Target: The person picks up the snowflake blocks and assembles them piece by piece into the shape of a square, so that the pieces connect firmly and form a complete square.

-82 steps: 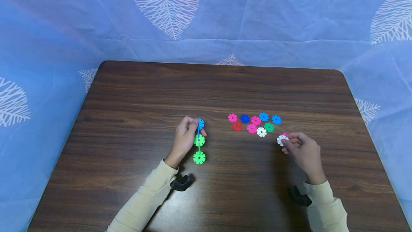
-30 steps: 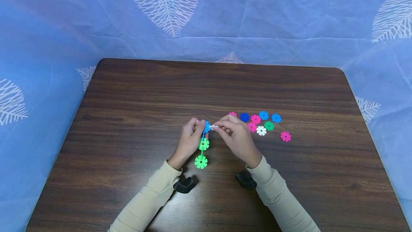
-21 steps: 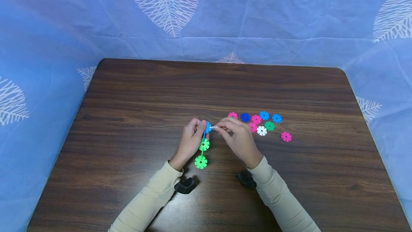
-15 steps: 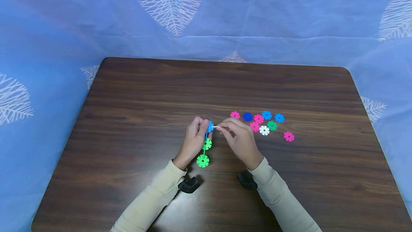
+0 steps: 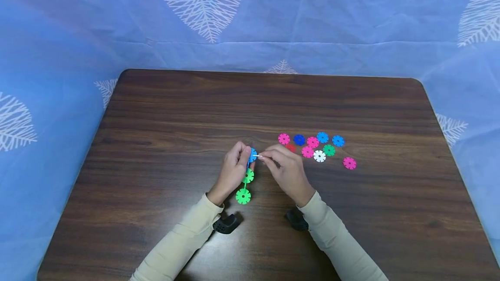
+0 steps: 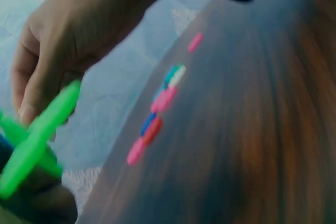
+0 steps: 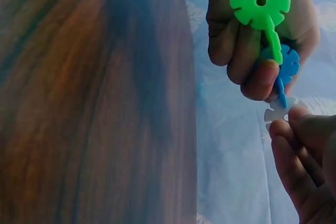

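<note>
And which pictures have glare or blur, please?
Head view: glare on the dark brown wood-grain table near the bottom; left wrist view: hazy, the multicoloured round plastic discs blurred; right wrist view: table grain soft, but a bright green notched plastic disc fairly sharp.

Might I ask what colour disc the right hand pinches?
The disc is white, clearest in the right wrist view.

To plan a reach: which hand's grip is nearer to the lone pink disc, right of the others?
Right. The right grip is left of the lone pink disc, apart from it; the left grip is farther left.
</note>
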Motion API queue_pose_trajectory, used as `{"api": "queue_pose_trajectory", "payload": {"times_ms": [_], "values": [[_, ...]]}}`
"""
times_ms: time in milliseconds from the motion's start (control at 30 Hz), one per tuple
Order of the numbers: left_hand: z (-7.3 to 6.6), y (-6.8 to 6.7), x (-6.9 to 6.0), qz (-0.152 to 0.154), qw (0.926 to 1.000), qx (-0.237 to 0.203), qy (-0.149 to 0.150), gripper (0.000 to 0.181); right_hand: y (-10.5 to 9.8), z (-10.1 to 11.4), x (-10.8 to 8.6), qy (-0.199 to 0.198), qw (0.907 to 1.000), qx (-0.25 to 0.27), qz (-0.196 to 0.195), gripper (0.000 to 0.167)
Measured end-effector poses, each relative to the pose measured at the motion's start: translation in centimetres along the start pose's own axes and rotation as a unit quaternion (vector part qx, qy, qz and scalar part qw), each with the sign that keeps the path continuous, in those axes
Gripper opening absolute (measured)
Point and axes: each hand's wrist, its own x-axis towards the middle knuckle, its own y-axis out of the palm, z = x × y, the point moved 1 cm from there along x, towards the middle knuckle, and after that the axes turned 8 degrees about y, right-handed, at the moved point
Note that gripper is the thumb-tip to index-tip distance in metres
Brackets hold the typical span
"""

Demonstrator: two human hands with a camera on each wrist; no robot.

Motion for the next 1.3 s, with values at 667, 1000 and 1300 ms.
{"api": "queue_pose_trajectory", "payload": {"times_ms": [667, 1000, 1300], "values": [[0.6, -0.4, -0.2, -0.069, 0.9843, -0.140, -0.082, 0.022, -4.3, -2.8, -1.8, 0.095, 0.9894, -0.084, 0.070, 0.018], [0.7, -0.8, 0.0, -0.028, 0.9905, -0.107, -0.081, 0.025, -8.6, -5.8, -3.2, 0.200, 0.9612, -0.183, 0.048, 0.011], [0.8, -0.7, -0.1, -0.036, 0.9893, -0.114, -0.084, 0.018, -13.7, -8.3, -4.5, 0.341, 0.9037, -0.258, -0.016, 0.025]]}}
